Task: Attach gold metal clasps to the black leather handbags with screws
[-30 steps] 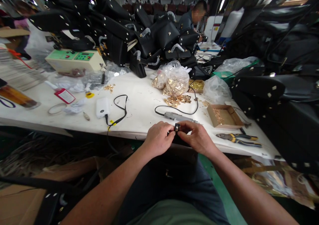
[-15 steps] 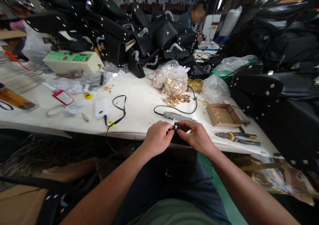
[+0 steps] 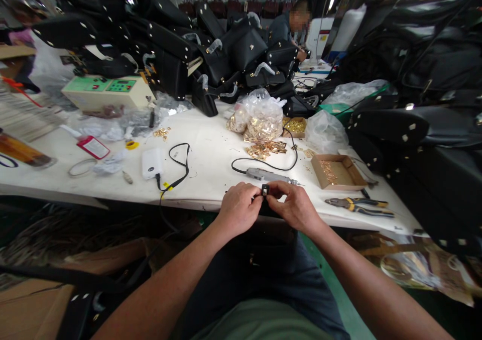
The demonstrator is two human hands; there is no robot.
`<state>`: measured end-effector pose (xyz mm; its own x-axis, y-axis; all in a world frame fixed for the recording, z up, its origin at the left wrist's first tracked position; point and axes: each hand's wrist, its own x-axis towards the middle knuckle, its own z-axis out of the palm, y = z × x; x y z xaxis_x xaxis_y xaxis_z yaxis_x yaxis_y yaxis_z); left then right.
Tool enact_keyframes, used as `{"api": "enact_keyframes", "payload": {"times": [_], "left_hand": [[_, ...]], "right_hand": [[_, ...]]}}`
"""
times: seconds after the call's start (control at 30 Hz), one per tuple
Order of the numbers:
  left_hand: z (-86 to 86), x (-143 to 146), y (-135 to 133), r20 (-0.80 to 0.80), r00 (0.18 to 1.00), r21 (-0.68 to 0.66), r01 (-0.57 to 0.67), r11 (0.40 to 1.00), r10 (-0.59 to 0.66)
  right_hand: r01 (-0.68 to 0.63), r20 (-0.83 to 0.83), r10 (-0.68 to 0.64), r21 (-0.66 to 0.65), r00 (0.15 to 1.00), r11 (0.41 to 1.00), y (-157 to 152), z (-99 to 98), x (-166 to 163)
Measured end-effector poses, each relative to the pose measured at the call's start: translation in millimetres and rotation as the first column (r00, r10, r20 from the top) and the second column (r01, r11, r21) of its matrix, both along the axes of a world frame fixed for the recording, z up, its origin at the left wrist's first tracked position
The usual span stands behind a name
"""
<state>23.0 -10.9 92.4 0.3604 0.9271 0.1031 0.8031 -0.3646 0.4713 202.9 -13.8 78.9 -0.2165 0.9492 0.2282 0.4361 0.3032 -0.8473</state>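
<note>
Between my two hands is a small black strap end with a shiny metal fitting (image 3: 265, 190), held just over the table's front edge. My left hand (image 3: 240, 208) pinches it from the left with thumb and forefinger. From the right, the thumb and fingers of my right hand (image 3: 294, 204) close on its other side. A black bag (image 3: 268, 225) rests on my lap below; whether the strap end is joined to it I cannot tell. Just beyond my hands lies a grey electric screwdriver (image 3: 265, 175) with a black cord.
Pliers (image 3: 357, 206) and a cardboard tray (image 3: 341, 173) of small parts lie at right. Gold hardware (image 3: 265, 150) is heaped before a plastic bag (image 3: 263, 121). A white power bank (image 3: 151, 163) sits left. Black bags (image 3: 241, 48) pile up behind; a person (image 3: 282, 28) works beyond.
Both hands keep the same grip on the strap end, which has tilted very slightly. The whole view has shifted a little; nothing else has visibly moved.
</note>
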Motion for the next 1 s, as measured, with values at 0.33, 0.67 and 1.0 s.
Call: {"api": "enact_keyframes", "payload": {"times": [0.33, 0.67, 1.0], "left_hand": [[-4.8, -4.9, 2.8, 0.098, 0.994, -0.013, 0.050, 0.999, -0.048], [-2.4, 8.0, 0.2, 0.073, 0.994, 0.014, -0.080, 0.997, 0.079], [-1.3, -2.5, 4.5, 0.128, 0.992, -0.033, 0.003, 0.999, 0.001]], "right_hand": [[-0.056, -0.102, 0.045, -0.114, 0.994, 0.992, 5.3, -3.3, 6.9], [-0.093, -0.128, 0.071, -0.168, 0.989, 0.981, 10.5, -5.9, 14.1], [-0.089, -0.162, 0.056, -0.203, 0.985, 0.975, 13.1, -9.1, 16.4]]}}
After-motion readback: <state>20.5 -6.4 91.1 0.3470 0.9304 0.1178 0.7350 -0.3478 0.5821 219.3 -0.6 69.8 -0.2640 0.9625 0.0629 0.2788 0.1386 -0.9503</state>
